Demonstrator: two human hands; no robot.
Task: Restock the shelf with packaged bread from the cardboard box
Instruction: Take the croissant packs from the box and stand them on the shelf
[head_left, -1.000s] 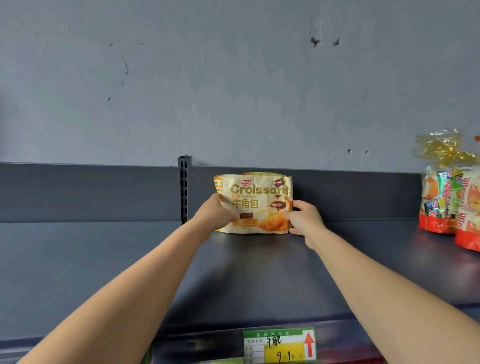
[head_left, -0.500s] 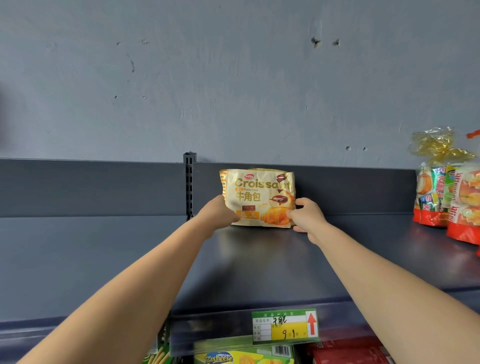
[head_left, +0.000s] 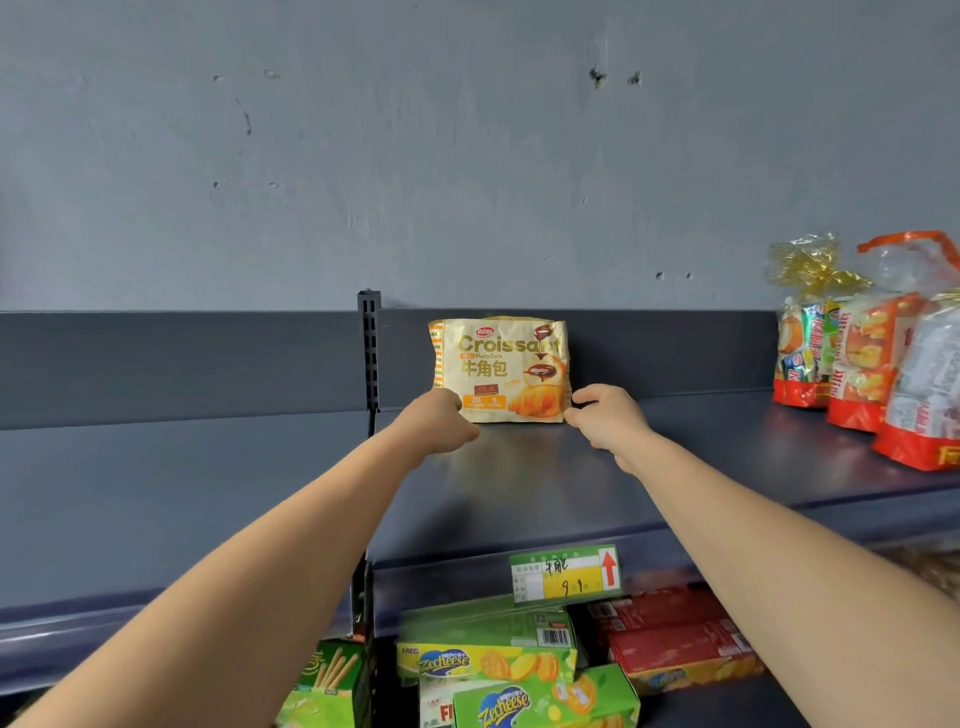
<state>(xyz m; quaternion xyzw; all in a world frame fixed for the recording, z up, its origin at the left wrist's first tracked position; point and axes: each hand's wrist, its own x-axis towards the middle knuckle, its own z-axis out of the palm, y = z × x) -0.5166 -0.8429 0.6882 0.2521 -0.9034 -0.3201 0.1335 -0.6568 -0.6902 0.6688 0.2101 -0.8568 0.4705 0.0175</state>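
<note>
Croissant bag (head_left: 498, 369) — upright at the shelf's (head_left: 519, 493) back edge, long axis left to right, between both hands. Left grip (head_left: 441, 422) curled at its lower-left corner, hold unclear; right grip (head_left: 605, 415) loosely curled just beside the lower-right corner — holding nothing.

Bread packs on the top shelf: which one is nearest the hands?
The cream Croissant pack, upright against the back panel between the left hand and right hand; the red-bottomed bags stand far right.

Reaching with both bare forearms across the shelf (head_left: 208, 493), from front edge toward back wall. Curling the left hand (head_left: 441, 422) fist-like, grip hidden; holding the right hand (head_left: 607, 415) level with it, fingers loosely bent, thumb apart.
</note>
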